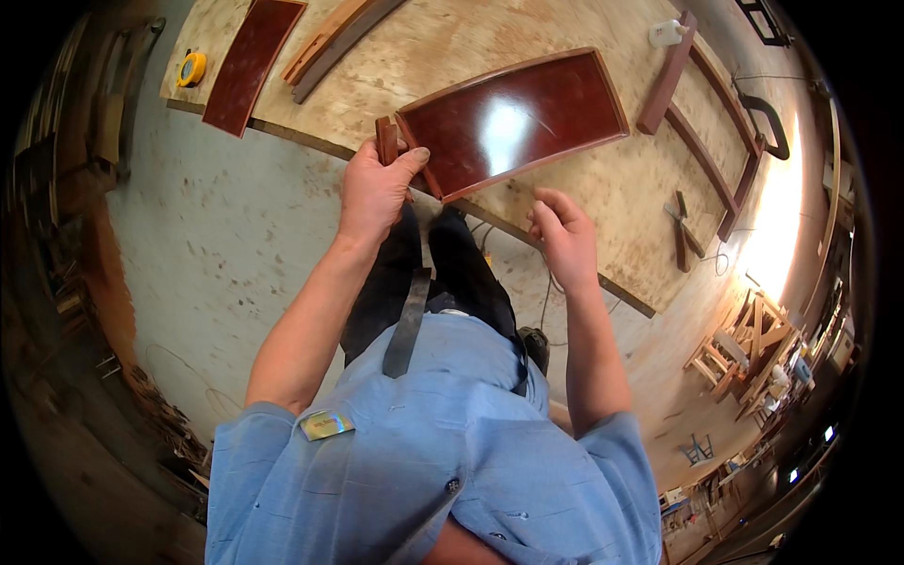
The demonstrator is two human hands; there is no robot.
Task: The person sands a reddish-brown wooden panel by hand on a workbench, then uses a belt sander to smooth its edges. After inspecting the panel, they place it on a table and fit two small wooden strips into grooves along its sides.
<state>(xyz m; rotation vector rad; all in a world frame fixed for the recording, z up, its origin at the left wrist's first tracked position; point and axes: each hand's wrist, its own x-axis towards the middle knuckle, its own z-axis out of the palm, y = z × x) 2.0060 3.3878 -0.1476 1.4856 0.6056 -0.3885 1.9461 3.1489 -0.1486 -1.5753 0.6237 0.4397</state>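
A glossy dark red wooden panel (551, 113) with a raised wooden border lies on the plywood workbench (471, 42), its near left corner reaching the bench's front edge. My left hand (372, 193) is closed round a short reddish-brown wooden strip (385, 141) beside the panel's left end. The thumb of that hand overlaps the panel's left border; whether it presses on it I cannot tell. Close to the bench's front edge, right of the panel, my right hand (568, 240) is closed with curled fingers. What those fingers hold, if anything, is hidden.
Left on the bench are a yellow tape measure (192, 69), a narrow red panel (252, 71) and wooden rails (330, 42). A white bottle (665, 35), a wooden frame (702, 155) and crossed hand tools (682, 226) lie right. Wood scraps (749, 344) are piled beyond.
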